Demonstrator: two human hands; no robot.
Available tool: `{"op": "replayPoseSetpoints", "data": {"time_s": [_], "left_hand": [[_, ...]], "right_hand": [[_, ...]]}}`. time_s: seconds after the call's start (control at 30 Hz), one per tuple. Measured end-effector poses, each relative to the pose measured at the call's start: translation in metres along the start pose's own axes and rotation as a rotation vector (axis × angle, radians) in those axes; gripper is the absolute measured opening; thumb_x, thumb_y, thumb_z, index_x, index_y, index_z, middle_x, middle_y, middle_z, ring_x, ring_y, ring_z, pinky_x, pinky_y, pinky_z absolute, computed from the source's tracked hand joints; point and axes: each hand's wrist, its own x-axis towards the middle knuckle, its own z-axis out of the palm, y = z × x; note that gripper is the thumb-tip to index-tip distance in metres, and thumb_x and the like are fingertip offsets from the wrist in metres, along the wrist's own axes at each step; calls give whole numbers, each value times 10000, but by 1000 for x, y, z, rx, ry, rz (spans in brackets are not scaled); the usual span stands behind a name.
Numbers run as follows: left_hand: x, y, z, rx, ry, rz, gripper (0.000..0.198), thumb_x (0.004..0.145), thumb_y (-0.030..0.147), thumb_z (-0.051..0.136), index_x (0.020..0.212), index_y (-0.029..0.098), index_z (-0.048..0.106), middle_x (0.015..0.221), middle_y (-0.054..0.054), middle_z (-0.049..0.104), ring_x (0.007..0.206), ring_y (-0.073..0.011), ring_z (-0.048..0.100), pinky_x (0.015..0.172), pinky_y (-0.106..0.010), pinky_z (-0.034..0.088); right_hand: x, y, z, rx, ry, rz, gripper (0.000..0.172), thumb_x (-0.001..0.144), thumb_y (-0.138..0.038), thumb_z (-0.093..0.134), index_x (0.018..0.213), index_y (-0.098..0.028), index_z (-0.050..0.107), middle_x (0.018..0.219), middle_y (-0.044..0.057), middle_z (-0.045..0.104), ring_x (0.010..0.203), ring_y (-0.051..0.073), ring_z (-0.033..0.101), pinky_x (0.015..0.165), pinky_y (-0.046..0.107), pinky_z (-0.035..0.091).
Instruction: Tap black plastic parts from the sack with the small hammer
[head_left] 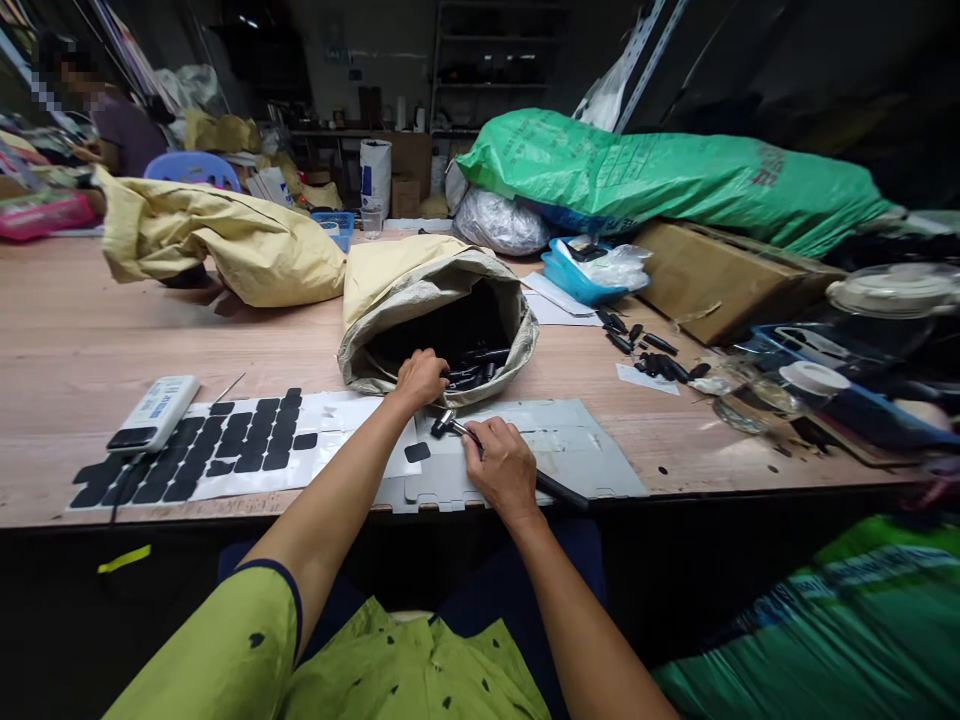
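My left hand (421,376) reaches into the mouth of an open beige sack (442,300) full of black parts; its fingers curl at the rim over the parts, and what they hold is hidden. My right hand (501,468) is closed round the handle of a small hammer (450,424), whose metal head rests on a grey sheet (577,450) in front of the sack. A black pad (417,452) lies beside the hammer head. A white sheet with several black pads (247,440) lies to the left.
A white handset (154,412) lies at the left. A second beige sack (225,240), green bags (675,175), a cardboard box (712,275), blue trays (577,275) and loose black parts (652,355) crowd the table's far side and right. A person sits at the far left.
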Motion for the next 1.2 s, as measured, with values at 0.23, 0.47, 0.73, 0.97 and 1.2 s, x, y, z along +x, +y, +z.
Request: {"op": "replayPoseSetpoints", "data": {"time_s": [0.23, 0.47, 0.73, 0.97, 1.2], "left_hand": [[-3, -1, -2, 6, -33, -3, 197, 828, 279, 666, 994, 198, 733, 1029, -96, 681, 1020, -277, 566, 838, -365, 445], [-17, 0, -5, -110, 201, -9, 156, 852, 254, 656, 994, 203, 694, 953, -63, 702, 984, -247, 540, 861, -350, 423], [-115, -19, -37, -442, 235, 69, 134, 812, 243, 682, 938, 223, 723, 891, -7, 705, 874, -192, 558, 795, -313, 438], [-154, -29, -8, -396, 70, 50, 155, 773, 223, 672, 907, 231, 749, 849, -29, 676, 868, -212, 546, 789, -338, 445], [-143, -29, 1, -345, 67, 48, 197, 784, 326, 701, 948, 236, 759, 849, -40, 640, 869, -225, 530, 784, -351, 432]], "right_hand": [[0, 1, 1, 15, 3, 6, 169, 889, -254, 561, 999, -221, 686, 898, 42, 624, 851, 195, 506, 749, 294, 362], [0, 1, 1, 13, 5, -2, 170, 892, -251, 557, 997, -220, 687, 895, 41, 626, 844, 194, 508, 750, 294, 365], [0, 1, 2, 23, 18, 29, 160, 884, -264, 573, 987, -220, 687, 896, 38, 631, 839, 191, 509, 746, 294, 361], [-1, 1, 4, -1, 18, 41, 146, 902, -275, 562, 963, -221, 683, 899, 39, 625, 828, 192, 499, 747, 295, 353], [0, 3, 3, -39, 16, 19, 148, 923, -262, 513, 947, -209, 649, 897, 46, 613, 813, 191, 497, 719, 298, 343]]}}
